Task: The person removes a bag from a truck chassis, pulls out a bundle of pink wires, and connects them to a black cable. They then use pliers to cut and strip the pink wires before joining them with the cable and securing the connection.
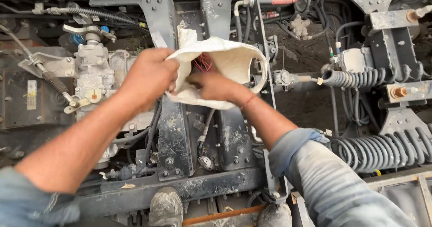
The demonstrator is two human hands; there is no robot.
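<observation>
White cloth bag point(225, 69) hangs over the dusty engine frame point(173, 137), its mouth held open at nine o'clock by the clenched left hand point(150, 76). Right hand point(211, 85) is inside among red wires point(203, 64), grip hidden; nothing is out yet.

White woven sack point(229, 58), cream-coloured, soft and crumpled, held up above the dark machinery rather than resting on it. Mouth open and facing the camera, stretched into a rough oval; rim rolled over along the right side. A loose flap of the fabric sticks up at the upper left. Lower edge hangs in a slack fold. Surface looks dusty, lightly soiled.

Inside the opening: a small tangle of thin red strands point(203, 63), partly hidden by the sack's wall; what they are cannot be told.

Left edge of the sack pinched flat, right part bulging outward.
</observation>
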